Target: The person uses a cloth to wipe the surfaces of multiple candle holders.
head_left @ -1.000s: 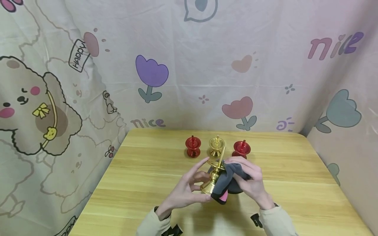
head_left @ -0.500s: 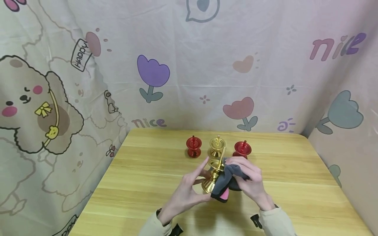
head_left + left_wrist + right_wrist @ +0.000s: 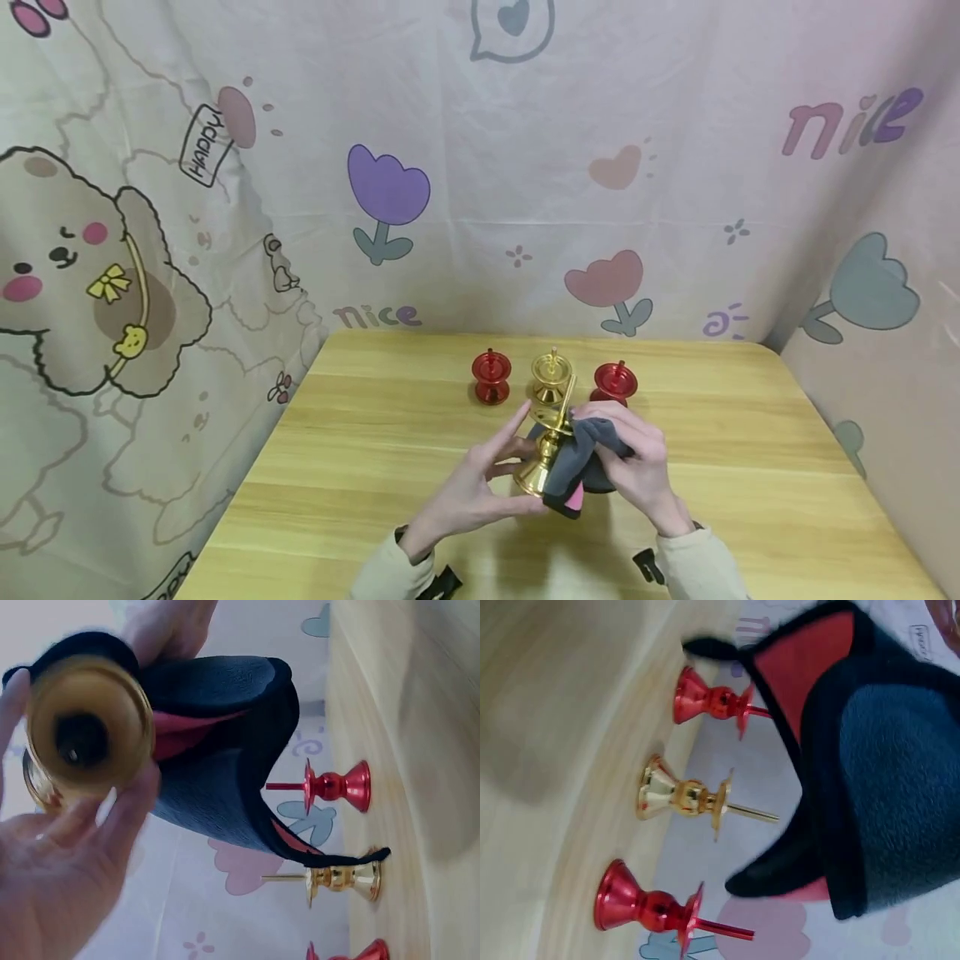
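Note:
Tilted to the right above the table, a gold candlestick (image 3: 534, 477) with a dish and a thin spike is held by my left hand (image 3: 472, 487), its fingers and thumb around the base. The left wrist view looks into the hollow underside of its base (image 3: 120, 690). My right hand (image 3: 641, 458) pinches a folded dark grey cloth (image 3: 573, 458) with a pink inner side and black edging. That cloth lies against the candlestick's right side and hides part of the stem and base. In the right wrist view the cloth (image 3: 900, 780) covers the right part of the picture.
Behind the hands a row of candlesticks stands upright on the wooden table (image 3: 337, 433): a red one (image 3: 491, 379) at left, a gold one (image 3: 551, 373) in the middle, a red one (image 3: 615, 382) at right. A patterned fabric backdrop (image 3: 487, 167) rises behind the table.
The held candlestick and cloth have shifted slightly to the right. Both hands keep their hold, and the standing candlesticks stay where they were.

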### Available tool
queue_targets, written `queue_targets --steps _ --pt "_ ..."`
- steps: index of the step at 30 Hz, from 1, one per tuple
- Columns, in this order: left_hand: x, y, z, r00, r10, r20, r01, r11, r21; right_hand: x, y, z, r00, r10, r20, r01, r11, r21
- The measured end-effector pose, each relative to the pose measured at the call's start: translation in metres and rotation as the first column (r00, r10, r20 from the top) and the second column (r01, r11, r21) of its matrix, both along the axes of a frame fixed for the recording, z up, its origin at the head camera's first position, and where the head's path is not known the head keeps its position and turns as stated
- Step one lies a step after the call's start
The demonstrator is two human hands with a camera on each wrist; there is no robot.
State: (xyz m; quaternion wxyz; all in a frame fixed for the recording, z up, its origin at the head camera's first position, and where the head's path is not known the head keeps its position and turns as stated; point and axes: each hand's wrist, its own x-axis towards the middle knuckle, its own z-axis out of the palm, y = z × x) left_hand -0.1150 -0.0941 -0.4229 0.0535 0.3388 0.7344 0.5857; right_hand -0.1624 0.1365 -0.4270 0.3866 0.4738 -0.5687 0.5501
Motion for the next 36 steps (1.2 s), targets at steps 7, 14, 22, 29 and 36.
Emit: queue_targets --steps 7,14,22,29,36 --pt "0.0 0.002 -0.006 0.992 0.041 -0.117 -0.04 0.999 0.007 -0.002 -0.001 -0.001 0.998 0.007 -0.059 -0.005 1.0 0.027" --pt "-0.001 -0.004 -0.003 0.969 -0.217 0.121 0.189 0.96 0.208 0.001 0.0 0.0 0.988 0.152 0.011 -0.151 0.988 -0.031" --pt "0.004 -0.001 0.003 0.996 -0.033 0.077 0.032 0.999 0.016 0.003 0.001 0.005 0.997 0.082 -0.011 -0.082 0.996 -0.03" --pt "0.006 0.002 0.003 0.998 0.042 -0.04 -0.041 0.999 0.029 0.002 0.0 0.009 0.996 0.072 -0.049 -0.073 0.997 -0.017" --pt "-0.004 -0.007 0.0 0.971 -0.212 0.108 0.191 0.965 0.177 0.001 -0.001 0.004 0.992 0.123 0.017 -0.122 0.992 -0.033"
